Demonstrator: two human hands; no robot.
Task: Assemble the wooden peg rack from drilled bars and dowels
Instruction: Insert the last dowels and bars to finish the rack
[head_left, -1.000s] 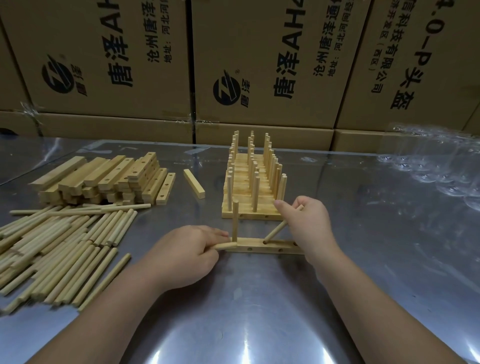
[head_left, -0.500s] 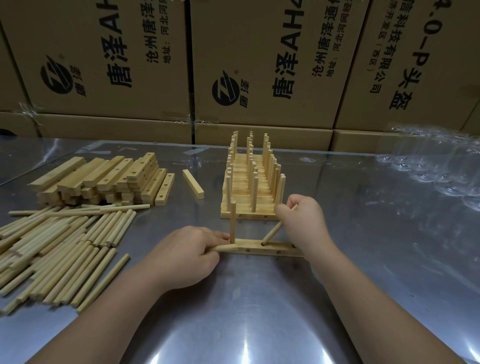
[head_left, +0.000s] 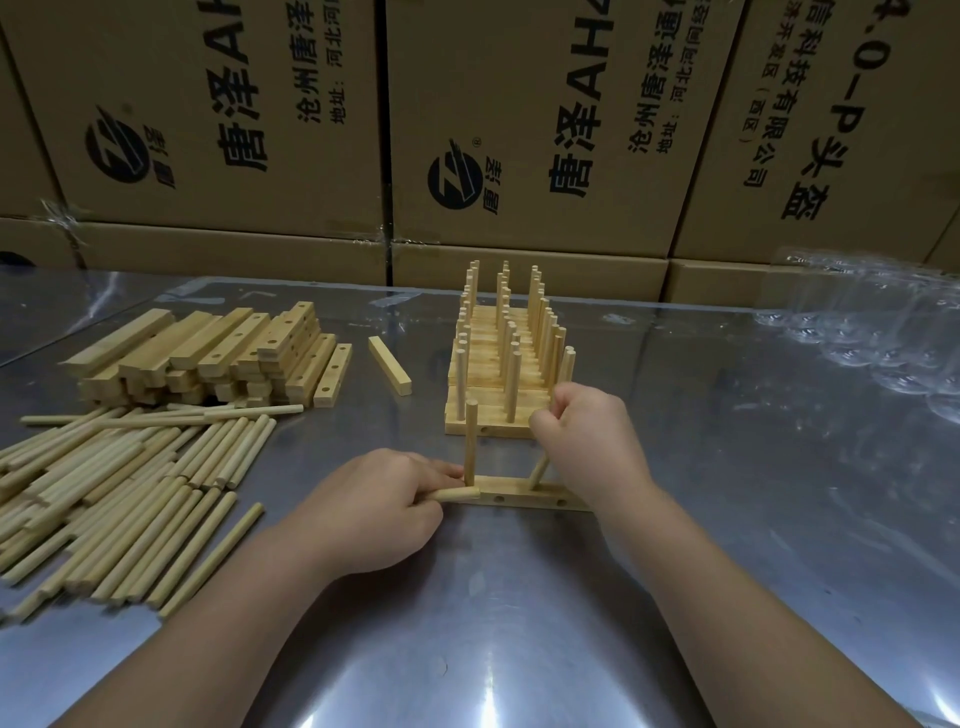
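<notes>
Two dowels stand in the drilled bar (head_left: 519, 497), which lies flat on the steel table (head_left: 727, 519): an upright dowel (head_left: 471, 441) at the bar's left end and a tilted dowel (head_left: 539, 472) near its middle. Over the last second the tilted dowel has swung steeper and the right hand (head_left: 587, 441) has come down closer to the bar, so the peg seems to be finding its hole, though I judge it not yet seated. The right fingers are curled tightly round that dowel's top. The left hand (head_left: 384, 506), at the bar's left end, pinches a spare dowel (head_left: 457, 493) in curled fingers and steadies the bar. Finished racks (head_left: 483, 427) stand just behind the bar; loose dowels (head_left: 130, 483) and stacked bars (head_left: 208, 358) lie left of it.
</notes>
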